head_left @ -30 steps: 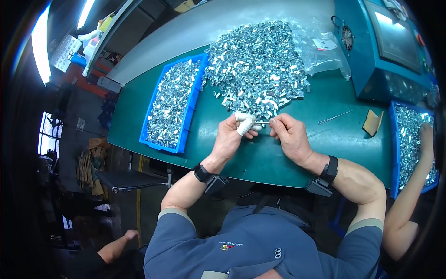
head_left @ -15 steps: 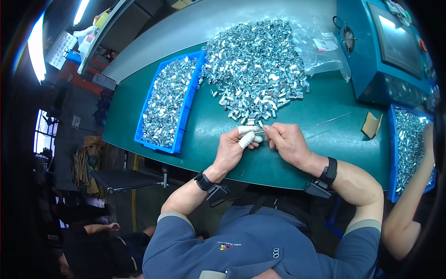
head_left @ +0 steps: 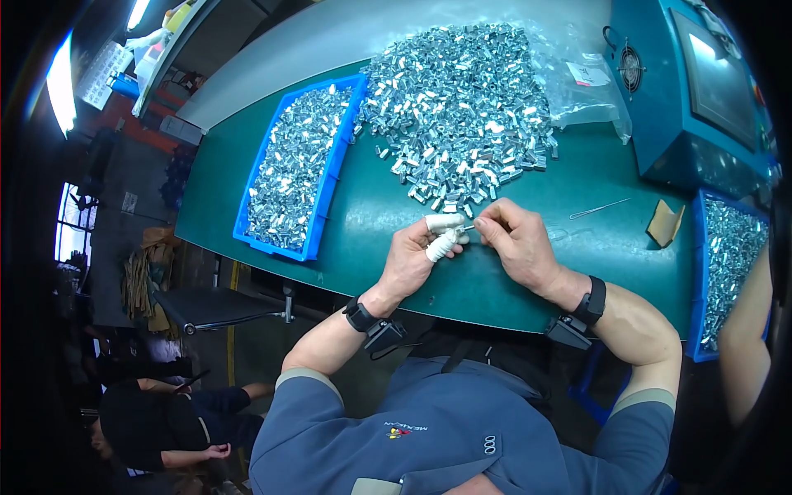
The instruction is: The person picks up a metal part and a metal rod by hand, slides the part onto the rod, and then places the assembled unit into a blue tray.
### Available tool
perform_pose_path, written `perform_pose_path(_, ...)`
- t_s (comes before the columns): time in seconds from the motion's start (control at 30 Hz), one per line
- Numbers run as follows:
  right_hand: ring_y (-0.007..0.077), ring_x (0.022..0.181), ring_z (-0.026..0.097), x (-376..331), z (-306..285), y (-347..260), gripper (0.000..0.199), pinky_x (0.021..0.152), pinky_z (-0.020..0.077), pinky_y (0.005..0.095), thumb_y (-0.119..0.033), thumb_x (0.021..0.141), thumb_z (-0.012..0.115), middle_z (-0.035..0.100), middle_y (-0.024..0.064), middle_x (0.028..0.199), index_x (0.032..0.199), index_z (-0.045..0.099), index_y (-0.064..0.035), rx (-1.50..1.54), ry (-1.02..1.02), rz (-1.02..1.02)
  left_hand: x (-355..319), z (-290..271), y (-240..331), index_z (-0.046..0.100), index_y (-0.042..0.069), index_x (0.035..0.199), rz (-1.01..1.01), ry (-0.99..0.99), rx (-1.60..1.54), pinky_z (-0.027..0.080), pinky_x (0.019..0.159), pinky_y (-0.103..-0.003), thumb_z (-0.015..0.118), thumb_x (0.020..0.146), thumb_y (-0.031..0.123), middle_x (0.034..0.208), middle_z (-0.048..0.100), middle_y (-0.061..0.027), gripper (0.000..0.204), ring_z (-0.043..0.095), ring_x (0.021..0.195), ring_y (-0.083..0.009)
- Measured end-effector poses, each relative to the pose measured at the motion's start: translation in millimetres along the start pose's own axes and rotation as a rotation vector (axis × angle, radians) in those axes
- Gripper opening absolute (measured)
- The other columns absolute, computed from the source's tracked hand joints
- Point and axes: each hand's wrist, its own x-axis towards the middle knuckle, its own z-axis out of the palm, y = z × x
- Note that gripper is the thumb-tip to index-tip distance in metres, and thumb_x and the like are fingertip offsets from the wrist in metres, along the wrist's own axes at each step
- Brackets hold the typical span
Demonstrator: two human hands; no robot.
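Small metal part (head_left: 467,229) sits at mid-frame, pinched between the left hand (head_left: 417,256), whose fingertips wear white wraps, and the right hand (head_left: 516,243), both grips closed on it above the green worktop (head_left: 371,206). Just above lies a loose heap of silvery parts (head_left: 462,107); a blue tray (head_left: 299,165) of them stands to the left.

Table: my green work table (head_left: 371,239) runs from the upper middle to the lower right of the frame.
Light: a bright strip lamp (head_left: 59,82) glows at the upper left edge.
Machine: a blue cabinet with a screen (head_left: 701,91) stands upper right.
Floor: dim grey floor (head_left: 124,206) lies left of me.
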Motion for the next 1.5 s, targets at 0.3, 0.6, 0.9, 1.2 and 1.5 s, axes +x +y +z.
perform_pose_path(0.3,0.0141,0.058,0.058,4.6,-1.5,-1.6,0.020,0.054,0.0446,0.0300,-0.016,0.098,0.062,0.064,0.0070,0.067,0.087,0.065,0.0001,-0.111,-0.013,-0.108,2.7,1.6,0.0,0.066,0.000,0.117,-0.008,0.013,0.050,0.055,0.075,-0.025,0.066,0.097,0.010,0.099,0.072,-0.0087,0.022,0.068,0.085,-0.0131)
perform_pose_path(0.6,0.0203,0.051,0.059,2.3,2.2,-6.8,0.033,0.050,0.0429,0.0359,-0.023,0.099,0.058,0.061,0.0096,0.058,0.075,0.062,-0.0014,-0.120,-0.052,-0.047,1.3,11.3,-6.2,0.066,-0.001,0.112,0.098,0.067,0.160,0.054,0.075,-0.025,0.067,0.095,0.004,0.099,0.072,-0.0072,0.018,0.065,0.085,-0.0107)
perform_pose_path(0.9,0.0098,0.050,0.055,-4.8,5.4,-11.0,0.038,0.048,0.0412,0.0279,-0.024,0.101,0.057,0.058,0.0047,0.056,0.073,0.062,0.0005,-0.035,-0.065,0.039,-8.1,5.6,3.9,0.066,0.000,0.110,0.124,0.038,0.164,0.054,0.073,-0.025,0.064,0.098,0.010,0.095,0.070,-0.0060,0.016,0.064,0.081,-0.0095)
perform_pose_path(1.2,0.0067,0.052,0.052,-0.8,2.7,-3.8,0.041,0.048,0.0384,0.0240,-0.029,0.104,0.056,0.057,0.0009,0.060,0.073,0.058,-0.0027,0.025,0.064,-0.033,-23.3,-29.4,25.1,0.067,-0.001,0.109,0.168,0.109,0.218,0.054,0.072,-0.026,0.062,0.099,0.010,0.090,0.069,-0.0055,0.015,0.064,0.078,-0.0102)
perform_pose_path(1.5,0.0061,0.052,0.048,1.9,-0.7,-1.4,0.041,0.049,0.0371,0.0227,-0.033,0.105,0.053,0.055,0.0001,0.059,0.074,0.058,-0.0049,0.060,0.061,0.018,6.3,-197.8,107.6,0.071,0.001,0.108,0.370,0.808,1.043,0.055,0.074,-0.033,0.072,0.092,0.021,0.091,0.074,-0.0105,0.025,0.069,0.079,-0.0185)
